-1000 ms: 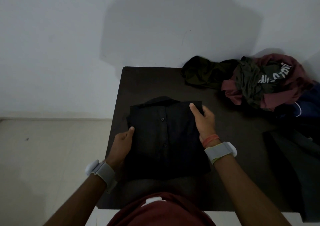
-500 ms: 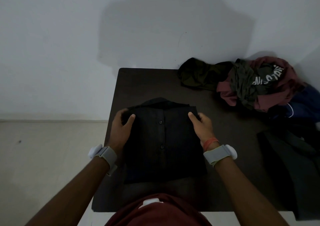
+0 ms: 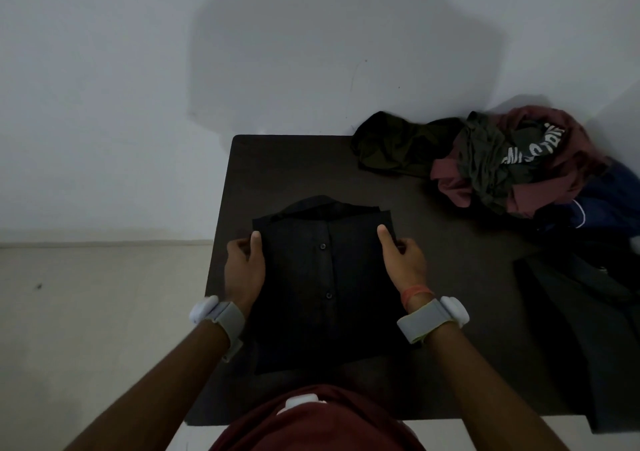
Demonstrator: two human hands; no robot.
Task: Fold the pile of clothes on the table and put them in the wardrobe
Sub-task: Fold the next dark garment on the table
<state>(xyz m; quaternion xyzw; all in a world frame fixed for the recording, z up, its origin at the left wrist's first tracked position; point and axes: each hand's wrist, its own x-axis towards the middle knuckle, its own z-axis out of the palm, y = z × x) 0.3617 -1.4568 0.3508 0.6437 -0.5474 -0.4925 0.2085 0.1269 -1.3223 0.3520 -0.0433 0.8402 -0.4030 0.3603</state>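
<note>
Left hand and right hand were both gripping the side edges of one black folded button-up shirt, a hand per side. Thumbs lay flat on top of the fabric and the other fingers curled over the edge. The fingertips were tucked out of sight, so I couldn't say how far under they went. The shirt lay flat between the two hands on the dark brown rectangular table, collar end just past the thumbs and bottom hem back toward the wrists.

Counts: two hands, one folded shirt, two small dark buttons showing down its front, two grey wrist straps with white pods (one per wrist), and one orange band on the right wrist only.

Beyond the right hand and off to its outer side sat one heap of crumpled clothes, well apart from the shirt. I could pick out an olive piece, a maroon one, a grey-green one with white lettering and a navy one, so four at least. They were tangled though, and the lettering was too folded to read.

Nearer, straight out from the right wrist, one more dark garment lay flat. It was cut off by the frame edge and honestly hard to tell from the table in that dim light. The shirt's near hem blurred into shadow too.
</note>
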